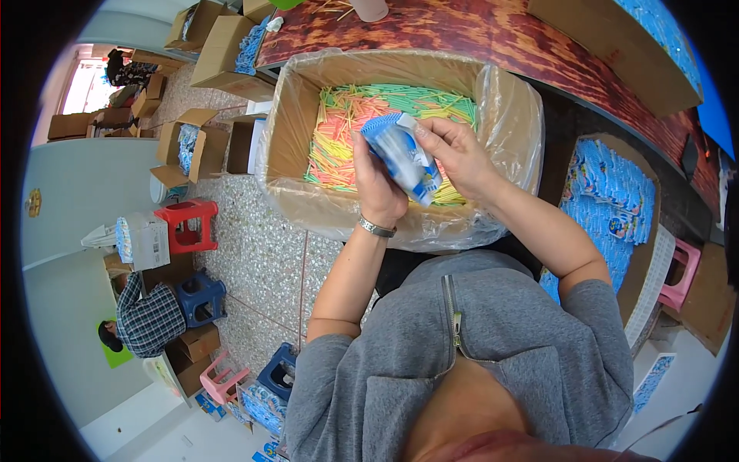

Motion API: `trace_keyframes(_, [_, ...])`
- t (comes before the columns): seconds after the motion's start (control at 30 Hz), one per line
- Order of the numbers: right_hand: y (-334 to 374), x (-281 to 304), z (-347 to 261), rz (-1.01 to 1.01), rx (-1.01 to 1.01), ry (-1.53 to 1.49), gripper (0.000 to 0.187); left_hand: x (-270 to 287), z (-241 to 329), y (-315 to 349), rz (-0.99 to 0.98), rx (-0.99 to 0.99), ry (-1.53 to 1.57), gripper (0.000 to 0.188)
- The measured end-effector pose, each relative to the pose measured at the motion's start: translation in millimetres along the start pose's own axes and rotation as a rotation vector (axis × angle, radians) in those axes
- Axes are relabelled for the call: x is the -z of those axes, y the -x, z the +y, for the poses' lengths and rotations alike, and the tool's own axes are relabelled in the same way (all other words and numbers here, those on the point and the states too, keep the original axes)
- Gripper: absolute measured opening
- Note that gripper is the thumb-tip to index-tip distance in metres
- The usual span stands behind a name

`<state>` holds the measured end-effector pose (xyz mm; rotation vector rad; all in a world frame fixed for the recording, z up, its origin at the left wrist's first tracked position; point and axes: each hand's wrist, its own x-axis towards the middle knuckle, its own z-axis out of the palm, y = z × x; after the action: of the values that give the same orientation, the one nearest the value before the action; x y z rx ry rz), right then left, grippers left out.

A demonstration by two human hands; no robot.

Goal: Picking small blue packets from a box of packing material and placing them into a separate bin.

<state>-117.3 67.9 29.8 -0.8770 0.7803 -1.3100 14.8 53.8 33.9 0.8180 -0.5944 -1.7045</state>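
Observation:
A blue-and-white printed packet [402, 158], part of it clear or whitish, is held up between my two hands. My left hand [376, 181] wraps its lower left side, thumb and fingers around it. With its thumb and fingers, my right hand [456, 154] pinches the packet's upper right edge. Below the hands stands a large cardboard box [296, 115] lined with clear plastic. Loose thin sticks [339, 127] in pink, yellow and green cover its inside; the hands and packet hide part of them.
A red-brown patterned table [462, 31] runs behind the box. To the right, an open carton holds many blue packets [612, 192]. More cartons [219, 58], a red stool [188, 223] and a blue stool [202, 299] stand left, where a person in a checked shirt [154, 319] sits.

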Motion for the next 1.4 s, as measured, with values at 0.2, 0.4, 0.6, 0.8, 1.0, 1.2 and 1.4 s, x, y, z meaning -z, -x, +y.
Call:
trace_keyframes(0.2, [-3.7, 9.4, 5.4, -0.099, -0.032, -0.064, 0.026, 5.0, 4.7, 2.4, -0.136, 0.134, 0.159, 0.06])
trace_keyframes(0.4, [-17.6, 10.7, -23.6, -0.134, -0.196, 0.008, 0.031, 0.3, 17.9, -2.5, -0.017, 0.217, -0.024, 0.06])
trace_keyframes(0.6, [-53.8, -9.3, -58.9, -0.171, 0.143, 0.617, 0.05, -10.3, 42.1, -45.4, 0.162, -0.349, -0.282, 0.039])
trace_keyframes(0.8, [-103.7, -6.4, -43.0, -0.302, 0.23, 0.897, 0.053, 3.5, 53.6, -56.9, 0.131, -0.321, -0.415, 0.036])
trace_keyframes(1.0, [-138.2, 26.7, -22.5, -0.206, 0.219, 1.355, 0.047, 55.9, 104.8, -48.1, 0.283, -0.545, -0.439, 0.029])
trace_keyframes(1.2, [-159.4, 55.2, 29.6, -0.266, -0.069, 1.383, 0.054, 90.0, 77.3, -21.9, 0.078, -0.46, -0.657, 0.017])
trace_keyframes(1.4, [-157.8, 76.1, 84.9, -0.126, -0.666, 0.843, 0.062, 108.4, 61.8, -18.1, 0.134, -0.472, -0.725, 0.018])
